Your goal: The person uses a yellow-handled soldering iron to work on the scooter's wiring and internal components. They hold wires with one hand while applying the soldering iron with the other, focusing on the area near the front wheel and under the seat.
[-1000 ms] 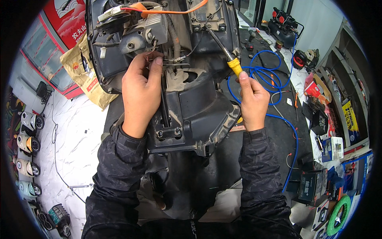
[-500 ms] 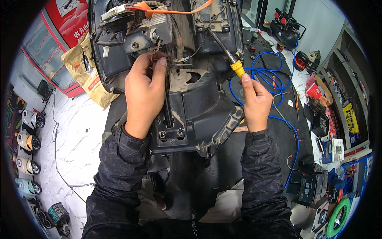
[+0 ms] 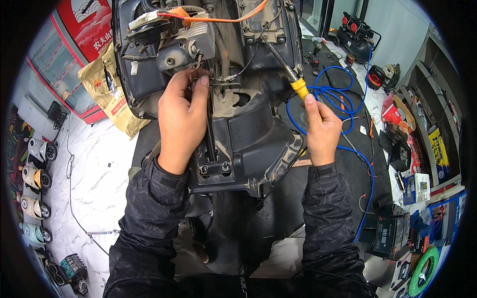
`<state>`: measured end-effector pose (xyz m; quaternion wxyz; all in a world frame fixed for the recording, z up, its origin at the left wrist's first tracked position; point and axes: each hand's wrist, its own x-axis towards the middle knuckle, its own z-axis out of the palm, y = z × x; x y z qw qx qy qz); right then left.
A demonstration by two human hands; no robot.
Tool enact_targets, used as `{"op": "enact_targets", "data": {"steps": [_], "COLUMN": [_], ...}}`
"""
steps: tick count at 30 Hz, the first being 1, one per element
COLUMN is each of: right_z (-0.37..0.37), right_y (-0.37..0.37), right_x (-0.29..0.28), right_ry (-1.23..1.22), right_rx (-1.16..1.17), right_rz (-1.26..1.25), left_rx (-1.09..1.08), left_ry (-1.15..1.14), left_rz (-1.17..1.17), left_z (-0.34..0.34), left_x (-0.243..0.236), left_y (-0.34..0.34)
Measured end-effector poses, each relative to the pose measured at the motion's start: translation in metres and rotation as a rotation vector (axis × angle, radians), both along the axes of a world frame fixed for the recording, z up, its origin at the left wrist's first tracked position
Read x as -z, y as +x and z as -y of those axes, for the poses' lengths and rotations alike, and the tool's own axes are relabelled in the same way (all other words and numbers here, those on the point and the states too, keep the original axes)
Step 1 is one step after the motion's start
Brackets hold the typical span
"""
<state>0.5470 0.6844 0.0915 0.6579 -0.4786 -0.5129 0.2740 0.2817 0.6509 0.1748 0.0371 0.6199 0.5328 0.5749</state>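
In front of me is the dirty black plastic body of a scooter-like vehicle, with exposed wiring and metal parts. My left hand is closed in a pinch beside a grey metal bracket; thin wiring runs into its fingertips, which partly hide what they grip. A thin dark wire leads from the upper panel toward that pinch. My right hand grips a yellow-handled tool with a long metal shaft. Its tip points up and left, close to the upper panel.
An orange cable crosses above the body. A blue hose coils on the dark mat at right, near an air compressor. Shelves and a battery stand at right. A brown paper bag leans at left.
The view has shifted slightly. My right hand and its tool sit slightly lower and further right; the left hand keeps its pinch in nearly the same place.
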Motion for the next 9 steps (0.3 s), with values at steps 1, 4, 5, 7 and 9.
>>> {"op": "enact_targets", "data": {"steps": [1, 4, 5, 7, 9], "right_z": [0.0000, -0.0017, -0.0026, -0.0037, -0.0050], "right_y": [-0.0002, 0.0003, 0.0008, 0.0019, 0.0040], "right_x": [0.0004, 0.0028, 0.0040, 0.0070, 0.0094], "right_ry": [0.007, 0.009, 0.011, 0.037, 0.052], "right_rx": [-0.004, -0.021, -0.022, 0.034, 0.040], "right_rz": [-0.006, 0.008, 0.022, -0.008, -0.058], "left_rx": [0.004, 0.022, 0.023, 0.023, 0.003], "left_ry": [0.000, 0.035, 0.027, 0.000, -0.021], "left_rz": [0.001, 0.009, 0.012, 0.027, 0.001], "left_z": [-0.0001, -0.0025, -0.0025, -0.0012, 0.0009], "left_x": [0.0004, 0.0016, 0.0018, 0.0016, 0.0012], "left_y": [-0.0002, 0.0000, 0.0000, -0.0004, -0.0003]}}
